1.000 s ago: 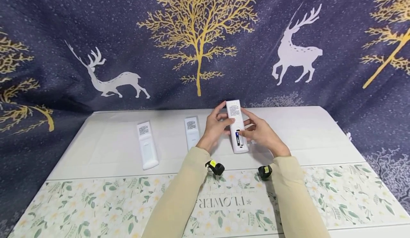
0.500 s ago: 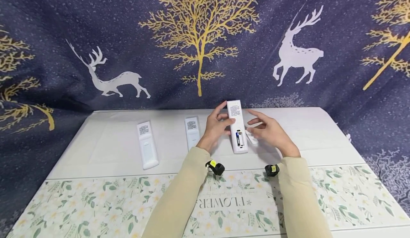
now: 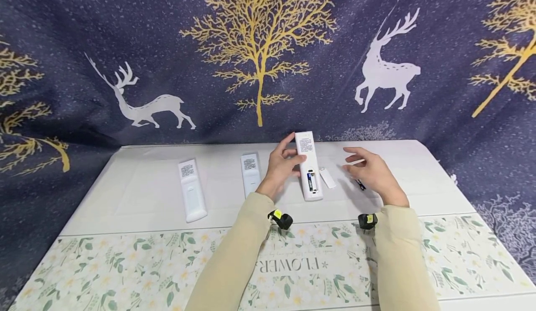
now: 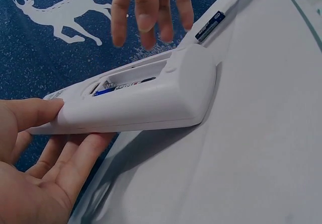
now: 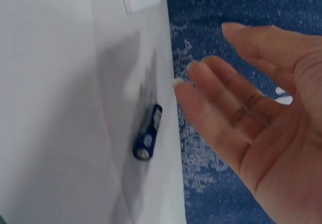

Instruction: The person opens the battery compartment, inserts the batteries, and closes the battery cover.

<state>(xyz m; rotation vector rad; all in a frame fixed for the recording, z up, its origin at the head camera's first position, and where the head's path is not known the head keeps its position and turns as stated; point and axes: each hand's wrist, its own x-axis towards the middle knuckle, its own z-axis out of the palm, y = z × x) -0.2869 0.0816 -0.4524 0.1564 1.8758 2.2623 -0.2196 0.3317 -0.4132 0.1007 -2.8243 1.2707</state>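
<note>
My left hand (image 3: 279,167) grips a white remote control (image 3: 307,159), its back turned up and its lower end near the table. The battery compartment is uncovered. One blue battery (image 3: 310,182) lies in it, and the slot beside it looks bare in the head view. Right of the remote, its small white battery cover (image 3: 327,178) lies on the table. Farther right a loose dark blue battery (image 5: 147,133) rests on the white surface. Above that battery hovers my right hand (image 3: 372,172), fingers apart from it and loosely bent, holding nothing.
Two more white remote controls lie face down to the left: one remote control (image 3: 192,192) farther out, another remote control (image 3: 250,171) partly behind my left hand. A flower-printed strip (image 3: 138,264) runs along the table's front. A dark blue deer-patterned cloth (image 3: 318,92) hangs behind.
My right hand has moved right, away from the remote, leaving the battery cover lying on the table and the loose battery in sight. My left hand still holds the remote in place.
</note>
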